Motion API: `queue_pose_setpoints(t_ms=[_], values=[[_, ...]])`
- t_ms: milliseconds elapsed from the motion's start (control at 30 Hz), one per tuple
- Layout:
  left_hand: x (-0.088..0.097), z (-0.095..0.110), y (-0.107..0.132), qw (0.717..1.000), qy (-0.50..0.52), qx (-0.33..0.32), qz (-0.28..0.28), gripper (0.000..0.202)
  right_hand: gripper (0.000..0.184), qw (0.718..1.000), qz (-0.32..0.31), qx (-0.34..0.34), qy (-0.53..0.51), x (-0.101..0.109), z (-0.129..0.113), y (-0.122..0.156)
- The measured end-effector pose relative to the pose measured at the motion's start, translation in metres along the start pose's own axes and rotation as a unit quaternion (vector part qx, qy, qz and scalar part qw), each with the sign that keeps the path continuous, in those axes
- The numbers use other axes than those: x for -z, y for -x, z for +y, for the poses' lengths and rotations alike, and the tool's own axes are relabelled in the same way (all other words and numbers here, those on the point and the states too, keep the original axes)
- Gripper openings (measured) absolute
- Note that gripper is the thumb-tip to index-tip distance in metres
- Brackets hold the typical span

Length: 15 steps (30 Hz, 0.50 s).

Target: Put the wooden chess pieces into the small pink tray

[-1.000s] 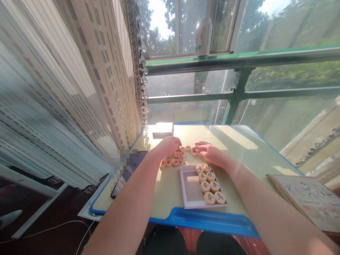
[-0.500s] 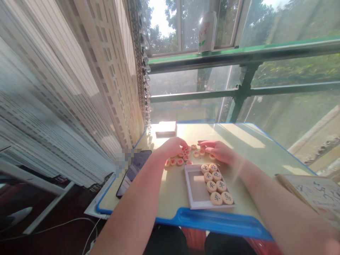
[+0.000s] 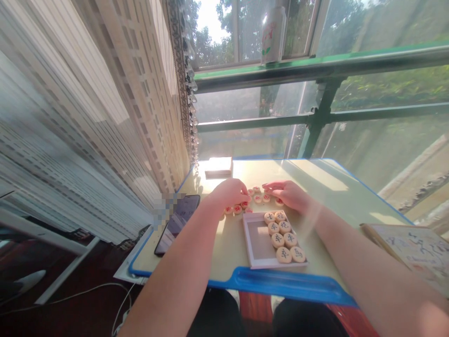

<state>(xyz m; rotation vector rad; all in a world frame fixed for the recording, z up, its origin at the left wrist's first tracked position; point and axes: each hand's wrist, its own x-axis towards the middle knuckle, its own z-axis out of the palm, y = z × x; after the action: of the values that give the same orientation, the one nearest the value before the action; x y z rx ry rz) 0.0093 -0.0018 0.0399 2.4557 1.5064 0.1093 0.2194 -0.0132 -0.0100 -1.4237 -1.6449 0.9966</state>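
Red-marked xiangqi pieces (image 3: 237,209) lie on the cream table in a loose group beyond an open white box (image 3: 247,241). My left hand (image 3: 231,193) curls over the left side of the group, fingers bent down around pieces that it partly hides. At the right side, my right hand (image 3: 288,193) holds its fingers stretched out, the tips just over a red piece (image 3: 267,191). Another red piece (image 3: 279,202) lies under its palm side. Along the right half of the box, dark-marked xiangqi pieces (image 3: 278,240) stand in two columns; the left half shows bare bottom.
A white box lid or small box (image 3: 219,166) sits at the table's far left. A phone (image 3: 177,224) lies by the left edge. On the right is a board or book with large writing (image 3: 410,252). A can (image 3: 273,35) stands on the window ledge beyond the green railing.
My left hand has come down over red pieces that showed beside its fingers before. The right hand stays nearly in place. The whole view has shifted slightly.
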Motion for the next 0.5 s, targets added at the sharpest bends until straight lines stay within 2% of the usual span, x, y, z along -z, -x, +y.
queue_pose_setpoints(t_ms=[100, 267, 367, 500], values=[[-0.0013, 0.0015, -0.0015, 0.999, -0.023, -0.023, 0.042, 0.029, 0.028, 0.999, 0.002, 0.025, 0.028, -0.0013, 0.0040, -0.0024], [-0.0026, -0.0005, -0.0042, 1.000, -0.002, -0.023, 0.014, 0.024, 0.025, 1.000, 0.011, 0.018, -0.003, -0.0015, 0.0031, -0.0021], [-0.0008, -0.0023, -0.0057, 1.000, 0.011, -0.013, 0.014, 0.024, 0.028, 0.999, 0.043, 0.011, -0.010, 0.0005, 0.0005, 0.0001], [0.0053, -0.0076, -0.0076, 0.997, -0.020, 0.005, 0.076, 0.032, 0.031, 0.982, 0.115, 0.027, 0.146, 0.0046, 0.0015, 0.0011]])
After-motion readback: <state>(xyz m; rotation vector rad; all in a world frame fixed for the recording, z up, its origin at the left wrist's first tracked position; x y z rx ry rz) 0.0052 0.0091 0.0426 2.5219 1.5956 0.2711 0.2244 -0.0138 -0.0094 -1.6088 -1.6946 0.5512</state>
